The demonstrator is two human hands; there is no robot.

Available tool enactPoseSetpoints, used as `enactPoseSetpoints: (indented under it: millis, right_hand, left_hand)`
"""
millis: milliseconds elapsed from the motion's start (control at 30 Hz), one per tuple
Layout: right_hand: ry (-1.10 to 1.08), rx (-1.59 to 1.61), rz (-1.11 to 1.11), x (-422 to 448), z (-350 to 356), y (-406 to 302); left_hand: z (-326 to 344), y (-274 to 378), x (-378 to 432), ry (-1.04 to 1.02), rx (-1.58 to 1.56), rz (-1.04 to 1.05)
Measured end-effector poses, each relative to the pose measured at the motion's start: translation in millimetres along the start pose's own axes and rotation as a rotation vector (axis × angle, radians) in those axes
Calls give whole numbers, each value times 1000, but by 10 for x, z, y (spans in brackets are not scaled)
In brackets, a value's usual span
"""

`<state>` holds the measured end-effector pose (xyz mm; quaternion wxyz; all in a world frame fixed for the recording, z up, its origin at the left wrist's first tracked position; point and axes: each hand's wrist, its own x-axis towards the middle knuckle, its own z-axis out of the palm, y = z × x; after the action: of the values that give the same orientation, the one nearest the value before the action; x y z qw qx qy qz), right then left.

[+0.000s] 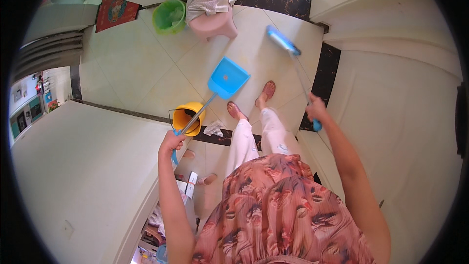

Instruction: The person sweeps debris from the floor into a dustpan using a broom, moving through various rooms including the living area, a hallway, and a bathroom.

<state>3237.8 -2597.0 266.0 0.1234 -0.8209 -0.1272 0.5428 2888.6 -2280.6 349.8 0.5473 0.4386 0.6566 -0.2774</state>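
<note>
My left hand (pixel 172 142) grips the blue handle end of a long-handled dustpan, whose blue plastic pan (pixel 228 77) rests on the tiled floor ahead of my feet. My right hand (pixel 316 108) is closed around the handle of a broom near its blue end. The blue broom head (pixel 283 40), slightly blurred, is at the upper right, apart from the dustpan. Beneath the dustpan's metal shaft stands a yellow bucket (pixel 187 119) with something dark inside. A crumpled white plastic wrapper or bag (pixel 214 128) lies beside the bucket.
A pink plastic stool (pixel 214 25) with a striped cloth (pixel 209 2) on it stands near a green waste bin (pixel 169 17). A red mat (pixel 116 13) lies at upper left. White doors or walls flank both sides. Pink slippers (pixel 207 179) lie behind the doorway's dark threshold.
</note>
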Motion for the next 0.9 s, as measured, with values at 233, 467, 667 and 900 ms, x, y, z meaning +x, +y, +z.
enactPoseSetpoints:
  millis: [233,467,667,900]
  right_hand:
    - [-190,246,-32,-795,748,-85]
    - [117,263,-578,-980,1353,830]
    - [92,791,208,-891,1253,599]
    - [-106,679,250,-487,1668,743]
  left_hand:
    - [-131,-209,133,-5,6,107]
    - [-220,-430,228,14,87,213]
    - [-366,-479,157,105,314,233]
    - [-404,-415,344,95,283,145]
